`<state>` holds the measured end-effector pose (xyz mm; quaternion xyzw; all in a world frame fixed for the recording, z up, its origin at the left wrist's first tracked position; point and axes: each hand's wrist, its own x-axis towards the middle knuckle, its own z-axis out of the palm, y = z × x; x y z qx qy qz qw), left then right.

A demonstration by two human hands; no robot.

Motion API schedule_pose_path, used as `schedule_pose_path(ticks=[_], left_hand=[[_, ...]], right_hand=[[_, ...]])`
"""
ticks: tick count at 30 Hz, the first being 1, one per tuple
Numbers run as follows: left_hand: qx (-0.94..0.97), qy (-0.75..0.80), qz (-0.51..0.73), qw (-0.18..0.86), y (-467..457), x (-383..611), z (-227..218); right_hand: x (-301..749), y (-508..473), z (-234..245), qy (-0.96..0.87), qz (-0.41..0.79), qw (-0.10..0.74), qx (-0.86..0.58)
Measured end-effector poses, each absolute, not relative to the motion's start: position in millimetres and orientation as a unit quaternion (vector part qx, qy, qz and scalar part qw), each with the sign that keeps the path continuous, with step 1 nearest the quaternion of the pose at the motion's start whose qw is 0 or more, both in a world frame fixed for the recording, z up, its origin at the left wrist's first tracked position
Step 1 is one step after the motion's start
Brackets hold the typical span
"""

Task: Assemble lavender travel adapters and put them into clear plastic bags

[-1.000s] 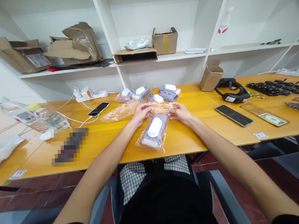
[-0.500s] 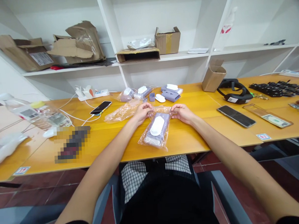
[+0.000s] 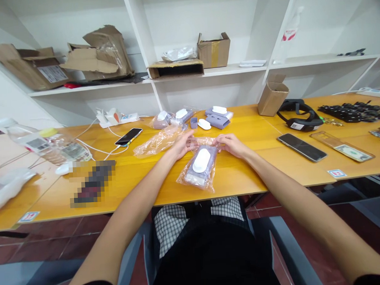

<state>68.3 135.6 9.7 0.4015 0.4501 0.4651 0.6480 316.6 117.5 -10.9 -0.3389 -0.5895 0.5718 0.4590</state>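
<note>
A clear plastic bag [image 3: 183, 179] lies on the table in front of me. Inside it shows a purple-grey box-like item with a white oval piece [image 3: 201, 160] on top; its kind I cannot make out. My left hand [image 3: 181, 146] pinches the bag's far end at the left corner, fingers closed. On the opposite corner my right hand [image 3: 230, 144] holds the same end, its fingers bent round the film. The stretch of bag between both hands looks flattened or folded. Just beyond the left hand rests an empty crumpled plastic bag [image 3: 155, 142].
Similar purple-grey items [image 3: 219, 120], a loose white oval piece [image 3: 204, 124] and a small purple cup [image 3: 193, 123] sit farther back. Phones [image 3: 302, 147] lie to either side. A black headset [image 3: 299, 116] and cardboard box [image 3: 272, 97] stand right, plastic bottles [image 3: 61, 146] left.
Both hands have turned inward over the bag's far end and its film now lies flatter between them. The bagged item has barely moved.
</note>
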Motion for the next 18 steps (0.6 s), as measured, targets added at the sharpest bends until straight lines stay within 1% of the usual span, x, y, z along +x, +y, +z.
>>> schedule_pose_path(ticks=[3,6,8,10,14,16,18], left_hand=[[0.462,0.441,0.481,0.6,133.2,69.7,3.9],[0.504,0.467,0.492,0.535,133.5,70.7,-1.7],[0.55,0.481,0.498,0.466,135.1,69.9,-3.1],[0.62,0.488,0.485,0.376,136.2,67.3,-1.6],[0.748,0.466,0.422,0.211,130.5,61.8,8.9],[0.783,0.438,0.413,0.158,123.0,63.0,16.2],[0.808,0.404,0.407,0.14,114.4,67.7,22.8]], right_hand=[[316.8,115.9,-11.2,-0.61,0.551,0.443,-0.358],[317.0,115.9,-12.3,-0.614,0.547,0.437,-0.363],[317.6,117.6,-13.3,-0.625,0.537,0.431,-0.368],[319.1,120.3,-13.9,-0.652,0.506,0.425,-0.372],[323.7,123.0,-12.0,-0.742,0.347,0.445,-0.362],[324.9,120.8,-9.7,-0.767,0.265,0.459,-0.361],[324.3,116.9,-7.5,-0.781,0.21,0.459,-0.367]])
